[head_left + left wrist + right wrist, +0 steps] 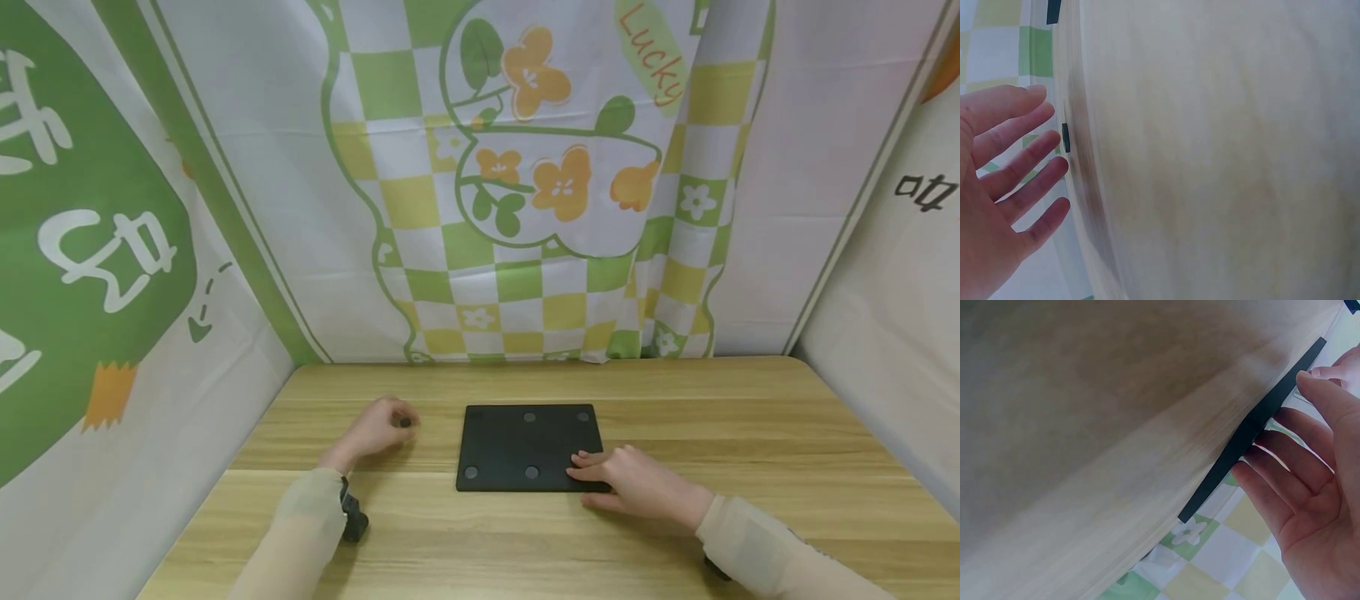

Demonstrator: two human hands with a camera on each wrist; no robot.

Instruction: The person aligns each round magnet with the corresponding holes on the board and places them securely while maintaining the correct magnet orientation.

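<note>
Head view: my right hand [637,487] lies flat, fingers straight, on the near right corner of the black board [525,446] at mid-surface [750,417]. My left hand [378,429] hovers beside it, seemingly pinching a small dark piece [405,422]. I judge placing comes next, needing careful aim.
</note>
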